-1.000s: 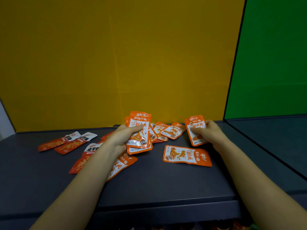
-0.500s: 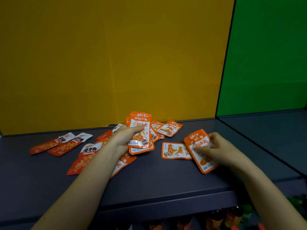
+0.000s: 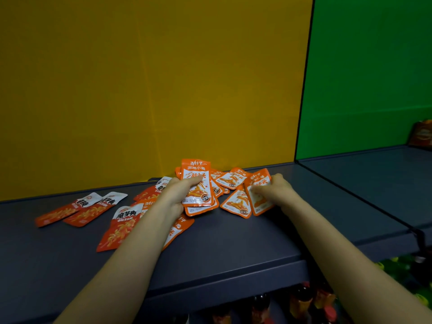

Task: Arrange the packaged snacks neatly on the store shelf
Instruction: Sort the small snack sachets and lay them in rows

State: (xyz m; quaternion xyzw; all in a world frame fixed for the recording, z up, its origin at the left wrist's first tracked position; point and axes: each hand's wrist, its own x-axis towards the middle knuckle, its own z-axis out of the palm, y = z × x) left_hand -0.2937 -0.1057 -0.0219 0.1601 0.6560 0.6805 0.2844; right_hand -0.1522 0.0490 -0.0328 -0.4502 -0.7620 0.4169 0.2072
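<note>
Loose packets (image 3: pixel 119 228) lie scattered on the shelf (image 3: pixel 233 249) under my left arm. Further back, my left hand (image 3: pixel 177 195) grips a stack (image 3: pixel 197 183) upright and my right hand (image 3: pixel 278 190) pinches one packet (image 3: pixel 259 197) near the yellow wall (image 3: pixel 140 90).

A flat yellow back panel (image 3: pixel 140 90) fills most of the background, with faint vertical creases running down it. A thin black vertical strip (image 3: pixel 304 90) borders it on the right, and past that stands a bright green back panel (image 3: pixel 369 78). At the far right edge, in front of the green, a blurred orange-brown bag (image 3: pixel 422 134) is partly cut off. Along the bottom of the view, dark bottles (image 3: pixel 301 300) with red labels stand in a row. Right of them lie blurred green and yellow items (image 3: pixel 397 265).
</note>
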